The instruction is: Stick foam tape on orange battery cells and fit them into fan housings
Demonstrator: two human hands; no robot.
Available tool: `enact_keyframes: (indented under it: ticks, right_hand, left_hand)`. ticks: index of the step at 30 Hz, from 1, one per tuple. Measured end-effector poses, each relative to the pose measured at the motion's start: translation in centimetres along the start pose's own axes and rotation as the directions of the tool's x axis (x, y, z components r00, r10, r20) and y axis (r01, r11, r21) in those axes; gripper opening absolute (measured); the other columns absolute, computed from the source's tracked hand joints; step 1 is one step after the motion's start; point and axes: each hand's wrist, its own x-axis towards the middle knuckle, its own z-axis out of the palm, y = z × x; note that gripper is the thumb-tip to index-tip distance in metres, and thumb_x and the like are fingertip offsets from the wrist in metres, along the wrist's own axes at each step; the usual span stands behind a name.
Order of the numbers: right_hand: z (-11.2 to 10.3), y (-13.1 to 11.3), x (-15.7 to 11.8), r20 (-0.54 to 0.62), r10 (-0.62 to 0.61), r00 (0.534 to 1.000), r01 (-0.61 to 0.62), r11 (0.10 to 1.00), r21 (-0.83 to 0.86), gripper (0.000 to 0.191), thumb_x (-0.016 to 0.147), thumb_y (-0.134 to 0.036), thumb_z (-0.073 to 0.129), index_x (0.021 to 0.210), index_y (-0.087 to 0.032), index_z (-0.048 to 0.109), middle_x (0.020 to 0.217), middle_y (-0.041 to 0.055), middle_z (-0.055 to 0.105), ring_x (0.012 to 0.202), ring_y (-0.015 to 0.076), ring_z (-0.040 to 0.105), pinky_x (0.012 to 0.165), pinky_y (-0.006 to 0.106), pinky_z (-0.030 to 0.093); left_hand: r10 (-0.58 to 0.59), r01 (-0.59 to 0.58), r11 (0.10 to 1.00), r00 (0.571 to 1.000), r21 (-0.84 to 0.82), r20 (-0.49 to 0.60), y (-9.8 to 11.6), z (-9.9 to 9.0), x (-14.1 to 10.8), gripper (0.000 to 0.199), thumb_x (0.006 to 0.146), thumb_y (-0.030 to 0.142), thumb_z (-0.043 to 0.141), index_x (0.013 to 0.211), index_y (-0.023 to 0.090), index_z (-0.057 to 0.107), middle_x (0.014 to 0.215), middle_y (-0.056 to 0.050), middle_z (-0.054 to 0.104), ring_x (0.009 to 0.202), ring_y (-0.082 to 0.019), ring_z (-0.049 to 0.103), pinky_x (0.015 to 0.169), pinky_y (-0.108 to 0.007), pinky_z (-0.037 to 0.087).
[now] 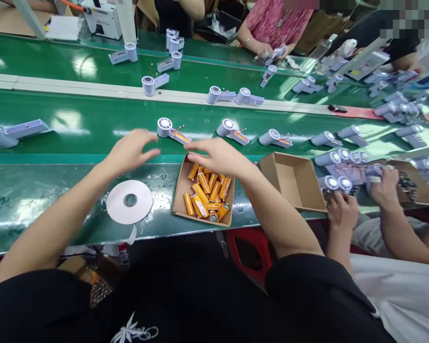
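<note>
My left hand [134, 148] hovers over the near edge of the green belt with thumb and fingers apart, holding nothing. Just right of its fingertips lies a lilac handheld fan housing [164, 127], its open handle showing orange and loose wires. My right hand [214, 155] reaches over the far rim of a cardboard box [178, 200], fingers stretched toward that handle; whether they touch it I cannot tell. Several orange cylindrical batteries [202, 190] fill the box. On the bench below my left hand lies a roll of white tape [117, 202], its loose end hanging over the edge.
More fan housings [227, 127] lie along the belt [103, 119] and on the pale divider strip [110, 88]. Right of my arm stands an open cardboard box [300, 183]. A co-worker's hands [341, 209] handle fan parts beside it. Other people sit across the line.
</note>
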Motion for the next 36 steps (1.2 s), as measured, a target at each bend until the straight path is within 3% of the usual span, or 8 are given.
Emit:
enact_keyframes:
  ticks: [3, 7, 11, 15, 20, 25, 30, 36]
  right_hand:
    - [2.7, -3.1, -9.9, -0.038, -0.184, 0.982, 0.185, 0.915, 0.359, 0.021, 0.106, -0.033, 0.067, 0.116, -0.026, 0.085, 0.107, 0.0033, 0.086, 0.097, 0.022, 0.081, 0.091, 0.035, 0.063]
    - [8.9, -6.8, -15.9, 0.01, -0.093, 0.996, 0.065, 0.768, 0.637, 0.017, 0.105, -0.031, 0.07, 0.114, -0.023, 0.083, 0.1, 0.0052, 0.086, 0.082, 0.0184, 0.081, 0.073, 0.027, 0.065]
    - [13.9, -9.9, -13.8, 0.139, 0.129, 0.982, -0.189, 0.593, 0.783, 0.041, 0.096, -0.046, 0.08, 0.125, -0.017, 0.076, 0.092, 0.0064, 0.084, 0.066, 0.0154, 0.075, 0.057, 0.022, 0.057]
    - [16.8, -12.8, -11.2, 0.263, -0.018, 0.964, -0.223, 0.476, 0.85, 0.048, 0.092, -0.054, 0.085, 0.121, -0.016, 0.076, 0.082, 0.0021, 0.081, 0.06, 0.0134, 0.07, 0.059, 0.022, 0.053]
    - [20.6, -15.2, -11.1, 0.359, -0.161, 0.919, -0.133, 0.732, 0.669, 0.038, 0.109, -0.035, 0.067, 0.077, -0.018, 0.074, 0.067, -0.0002, 0.074, 0.058, 0.0134, 0.068, 0.059, 0.022, 0.045]
    - [15.9, -13.2, -9.7, 0.42, -0.189, 0.888, 0.078, 0.96, 0.268, 0.029, 0.1, -0.051, 0.079, 0.107, -0.024, 0.083, 0.088, 0.002, 0.084, 0.081, 0.0219, 0.079, 0.065, 0.025, 0.046]
    - [7.3, -8.6, -6.0, 0.102, 0.295, 0.95, -0.243, 0.903, -0.354, 0.051, 0.112, -0.053, 0.054, 0.114, -0.012, 0.084, 0.115, 0.0233, 0.081, 0.108, 0.0381, 0.077, 0.089, 0.043, 0.057]
    - [8.6, -5.1, -4.8, 0.226, 0.299, 0.927, -0.177, 0.881, -0.439, 0.048, 0.094, -0.048, 0.08, 0.112, -0.004, 0.084, 0.128, 0.0314, 0.072, 0.112, 0.0451, 0.073, 0.094, 0.052, 0.059]
  left_hand:
    - [0.09, -0.094, 0.996, 0.968, 0.005, 0.233, 0.2, -1.0, -12.6, 0.044, 0.094, 0.056, 0.069, 0.133, 0.036, 0.071, 0.141, -0.007, 0.074, 0.137, -0.039, 0.063, 0.118, -0.056, 0.052]
    - [0.057, -0.072, 0.994, 0.984, 0.086, 0.169, 1.7, -0.8, -22.3, 0.051, 0.09, 0.034, 0.076, 0.141, 0.035, 0.068, 0.156, -0.007, 0.065, 0.15, -0.044, 0.051, 0.125, -0.063, 0.046]
    - [0.035, -0.025, 0.991, 0.996, 0.135, -0.078, 5.6, -1.2, -23.8, 0.046, 0.092, 0.037, 0.084, 0.132, 0.023, 0.066, 0.138, -0.015, 0.072, 0.153, -0.045, 0.045, 0.123, -0.061, 0.049]
    - [0.098, -0.056, 0.98, 0.972, 0.193, -0.216, 9.1, -1.9, -24.6, 0.044, 0.091, 0.022, 0.083, 0.129, 0.024, 0.061, 0.128, -0.013, 0.074, 0.157, -0.045, 0.039, 0.113, -0.057, 0.054]
    - [0.074, 0.007, 0.971, 0.941, 0.238, -0.331, 9.7, -2.5, -26.4, 0.055, 0.089, 0.004, 0.075, 0.139, 0.023, 0.06, 0.127, -0.013, 0.075, 0.16, -0.046, 0.037, 0.124, -0.072, 0.044]
    - [-0.06, 0.17, 0.964, 0.887, 0.205, -0.457, 9.6, -3.0, -27.7, 0.063, 0.093, 0.01, 0.073, 0.152, 0.024, 0.055, 0.138, -0.011, 0.069, 0.157, -0.047, 0.042, 0.128, -0.075, 0.042]
    - [-0.004, 0.123, 0.966, 0.885, 0.226, -0.466, 10.8, -2.5, -26.6, 0.061, 0.093, 0.01, 0.075, 0.149, 0.023, 0.056, 0.131, -0.012, 0.071, 0.154, -0.047, 0.045, 0.124, -0.076, 0.045]
    - [0.083, 0.002, 0.981, 0.898, 0.192, -0.433, 12.2, 0.5, -23.0, 0.07, 0.087, -0.001, 0.07, 0.152, 0.022, 0.053, 0.132, -0.016, 0.073, 0.152, -0.044, 0.047, 0.123, -0.071, 0.045]
